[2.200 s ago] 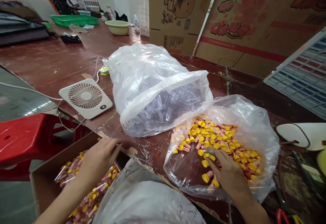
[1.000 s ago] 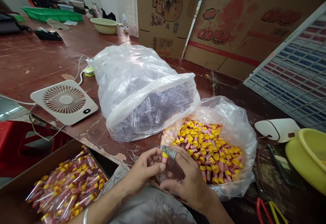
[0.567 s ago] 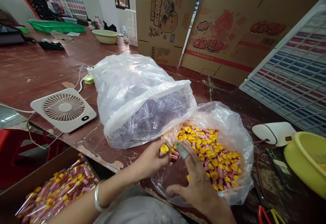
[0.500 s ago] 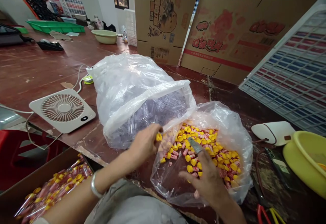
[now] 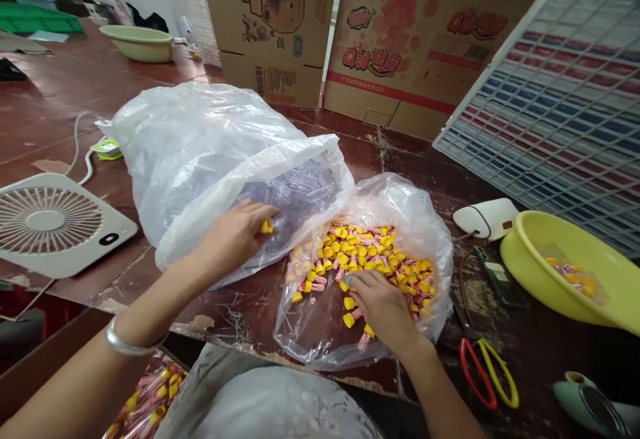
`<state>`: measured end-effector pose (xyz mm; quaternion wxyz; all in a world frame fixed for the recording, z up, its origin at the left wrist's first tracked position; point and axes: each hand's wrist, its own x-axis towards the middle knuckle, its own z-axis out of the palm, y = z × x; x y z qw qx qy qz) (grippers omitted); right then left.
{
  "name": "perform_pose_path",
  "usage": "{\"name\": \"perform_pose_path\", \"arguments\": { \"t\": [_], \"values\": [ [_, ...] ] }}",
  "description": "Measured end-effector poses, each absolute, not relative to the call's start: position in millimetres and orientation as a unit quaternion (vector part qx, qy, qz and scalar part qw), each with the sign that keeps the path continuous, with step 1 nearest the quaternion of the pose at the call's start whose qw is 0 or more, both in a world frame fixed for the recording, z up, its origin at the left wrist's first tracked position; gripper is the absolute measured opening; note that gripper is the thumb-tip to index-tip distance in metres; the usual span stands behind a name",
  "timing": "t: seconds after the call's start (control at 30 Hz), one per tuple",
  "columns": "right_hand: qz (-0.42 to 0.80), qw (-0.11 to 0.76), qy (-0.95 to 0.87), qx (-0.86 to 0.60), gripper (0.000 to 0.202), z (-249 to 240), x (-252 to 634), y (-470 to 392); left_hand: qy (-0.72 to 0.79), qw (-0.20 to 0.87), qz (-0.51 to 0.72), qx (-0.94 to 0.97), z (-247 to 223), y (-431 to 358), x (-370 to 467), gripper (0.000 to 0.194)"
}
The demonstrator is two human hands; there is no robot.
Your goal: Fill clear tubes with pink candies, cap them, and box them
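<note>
My left hand (image 5: pixel 233 239) is closed on a yellow cap (image 5: pixel 267 226) at its fingertips; whatever is attached to the cap is hidden. It hovers at the mouth of a big white translucent sack (image 5: pixel 200 126) filled with clear plastic tubes (image 5: pixel 305 189). My right hand (image 5: pixel 385 306) reaches down into an open clear plastic bag (image 5: pixel 415 206), its fingers drawn together among small yellow-capped pieces (image 5: pixel 370 249) with pink-and-white speckled bodies. A grey cover shows on one fingertip. What its fingers grip, if anything, is hidden.
A box of filled, yellow-capped tubes (image 5: pixel 150 392) stands below the table's front edge. At left lies a white fan (image 5: pixel 50 222). On the right are scissors (image 5: pixel 480 366), a phone (image 5: pixel 500 276) and a yellow basin (image 5: pixel 530 272). Cardboard boxes (image 5: pixel 395 72) and a white rack (image 5: pixel 540 92) stand behind.
The view has swung right. My left hand has moved away from the clear bag to the sack's mouth, still with the yellow cap. My right hand's spread fingers have drawn together at the pieces.
</note>
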<state>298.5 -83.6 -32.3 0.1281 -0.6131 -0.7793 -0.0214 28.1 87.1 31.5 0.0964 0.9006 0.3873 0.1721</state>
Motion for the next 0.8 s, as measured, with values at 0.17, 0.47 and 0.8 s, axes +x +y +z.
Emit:
{"name": "perform_pose_path", "arguments": {
  "t": [0.17,0.47,0.8],
  "values": [
    [-0.012,0.092,-0.811,-0.578,0.022,-37.3,290.6,-69.9,0.346,0.389,0.158,0.839,15.7,24.4,38.2,0.027],
    [0.261,0.467,-0.612,-0.583,0.018,-14.8,254.7,-85.3,0.348,0.595,0.196,0.697,-25.6,-27.6,53.5,0.027],
    [0.064,0.324,-0.784,-0.526,0.074,-16.4,229.9,-98.4,0.33,0.775,0.272,0.466,-27.0,-41.0,57.6,0.039]
  ]
}}
